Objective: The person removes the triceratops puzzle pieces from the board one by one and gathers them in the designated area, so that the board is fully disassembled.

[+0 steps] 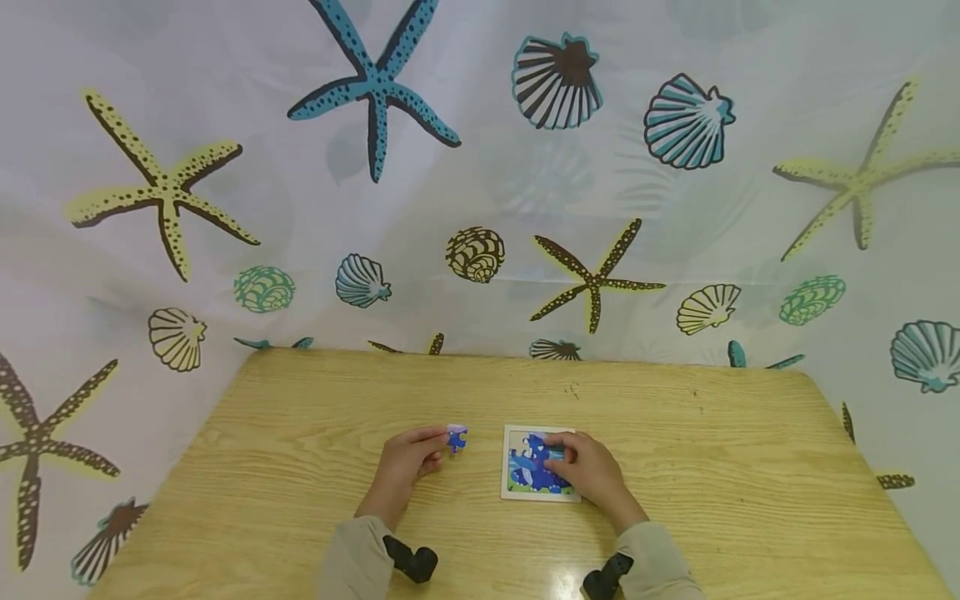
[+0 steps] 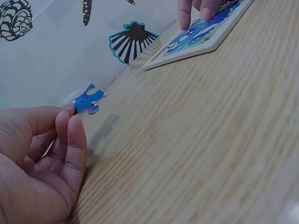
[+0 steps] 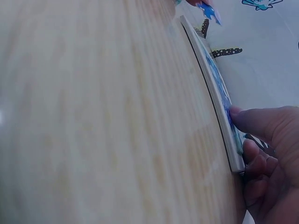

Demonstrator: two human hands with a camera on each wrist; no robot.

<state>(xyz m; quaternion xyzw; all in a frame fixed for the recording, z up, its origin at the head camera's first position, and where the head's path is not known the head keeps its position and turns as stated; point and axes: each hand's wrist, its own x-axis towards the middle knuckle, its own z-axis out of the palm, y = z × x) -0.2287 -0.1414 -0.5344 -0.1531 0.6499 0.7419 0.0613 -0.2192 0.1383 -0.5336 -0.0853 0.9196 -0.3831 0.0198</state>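
Observation:
My left hand point(image 1: 408, 458) pinches a blue and lilac jigsaw piece point(image 1: 457, 438) between thumb and index finger, held up over the table left of the puzzle. In the left wrist view the piece point(image 2: 87, 100) sticks out past the fingertips. A square jigsaw puzzle with a pale frame point(image 1: 507, 467) lies flat on the table. Its picture is mostly blue, with a pale gap at the upper left. My right hand point(image 1: 592, 471) lies over the puzzle's right side, thumb and index fingertips apart on the picture. In the right wrist view the thumb point(image 3: 257, 122) rests on the picture, other fingers bent beside the frame.
The wooden table point(image 1: 712, 467) reaches out on both sides. Behind it and at its sides hangs a pale curtain point(image 1: 480, 183) printed with starfish and shells. A black wrist device point(image 1: 411, 559) sits at the left sleeve, another point(image 1: 607, 575) at the right.

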